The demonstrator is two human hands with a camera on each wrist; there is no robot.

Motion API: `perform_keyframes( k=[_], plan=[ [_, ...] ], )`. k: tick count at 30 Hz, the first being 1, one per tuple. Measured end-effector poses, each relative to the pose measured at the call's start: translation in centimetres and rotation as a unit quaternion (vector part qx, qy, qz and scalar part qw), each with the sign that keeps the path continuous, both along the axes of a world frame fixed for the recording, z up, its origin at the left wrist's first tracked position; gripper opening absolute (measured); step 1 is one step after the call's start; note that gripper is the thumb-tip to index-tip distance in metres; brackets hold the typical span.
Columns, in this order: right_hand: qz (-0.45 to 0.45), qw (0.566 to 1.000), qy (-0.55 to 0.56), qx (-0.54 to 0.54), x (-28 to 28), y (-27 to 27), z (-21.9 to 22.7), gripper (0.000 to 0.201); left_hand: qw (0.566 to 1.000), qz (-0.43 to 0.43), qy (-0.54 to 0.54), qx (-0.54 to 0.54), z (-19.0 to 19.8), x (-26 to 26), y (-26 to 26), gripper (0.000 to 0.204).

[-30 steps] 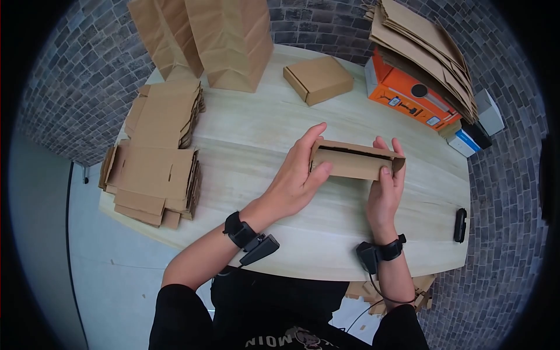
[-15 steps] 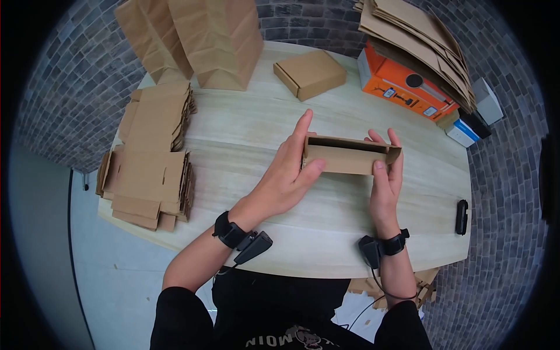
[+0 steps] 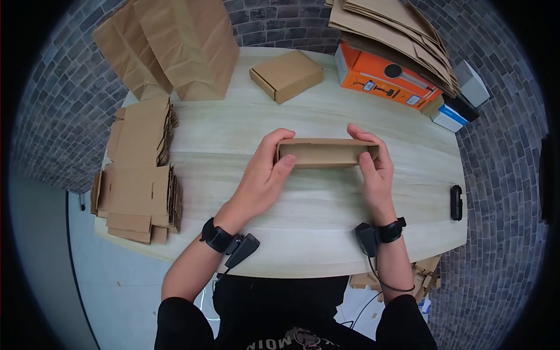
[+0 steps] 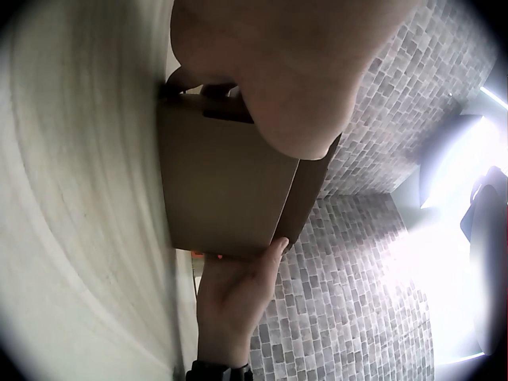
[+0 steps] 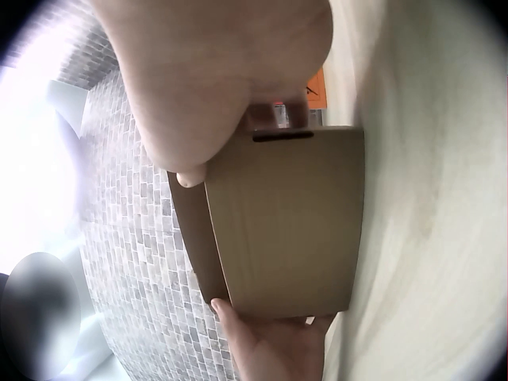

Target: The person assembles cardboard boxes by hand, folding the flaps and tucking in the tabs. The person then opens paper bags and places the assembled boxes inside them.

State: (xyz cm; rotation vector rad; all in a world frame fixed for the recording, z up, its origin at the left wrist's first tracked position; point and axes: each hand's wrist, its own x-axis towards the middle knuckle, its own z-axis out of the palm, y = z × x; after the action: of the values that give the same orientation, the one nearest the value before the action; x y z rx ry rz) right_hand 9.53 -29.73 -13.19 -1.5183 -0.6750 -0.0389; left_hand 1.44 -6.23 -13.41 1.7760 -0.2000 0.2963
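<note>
An open-topped brown cardboard box point(image 3: 326, 158), long and narrow from above, is held between both hands over the table's middle. At its left end, my left hand point(image 3: 256, 181) grips the wall, thumb over the near rim and fingers around the far side. My right hand point(image 3: 378, 182) holds the other end likewise, its thumb at the inner corner. A tall plain side of the box point(image 4: 222, 178) fills the middle of the left wrist view. From the right wrist view, the box wall point(image 5: 286, 230) shows a dark slot at its edge, and its lower edge lies close to the tabletop.
Flattened cardboard boxes point(image 3: 137, 189) are stacked at the left. Paper bags point(image 3: 189, 49) stand at the back left, a closed carton point(image 3: 287, 76) at the back middle. An orange box point(image 3: 379, 76) bears flat cardboard point(image 3: 394, 32). A black object point(image 3: 456, 202) lies near the right edge.
The box has turned so that more of its inside shows, and the dark gap along its far side is gone. Fingers of both hands have curled farther round its ends. The head view has shifted.
</note>
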Motion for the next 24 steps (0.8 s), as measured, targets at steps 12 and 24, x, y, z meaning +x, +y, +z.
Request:
perform_keyframes(
  k=[12,24],
  plan=[
    [0.040,0.995,0.065,0.057,0.3,-0.1,0.1,0.058,1.000,-0.024,0.000,0.008,0.4,0.1,0.6,0.056],
    [0.082,0.981,0.133,0.117,1.6,-0.7,-1.1,0.032,0.999,-0.041,-0.002,-0.007,-0.1,0.8,1.7,0.041]
  ],
)
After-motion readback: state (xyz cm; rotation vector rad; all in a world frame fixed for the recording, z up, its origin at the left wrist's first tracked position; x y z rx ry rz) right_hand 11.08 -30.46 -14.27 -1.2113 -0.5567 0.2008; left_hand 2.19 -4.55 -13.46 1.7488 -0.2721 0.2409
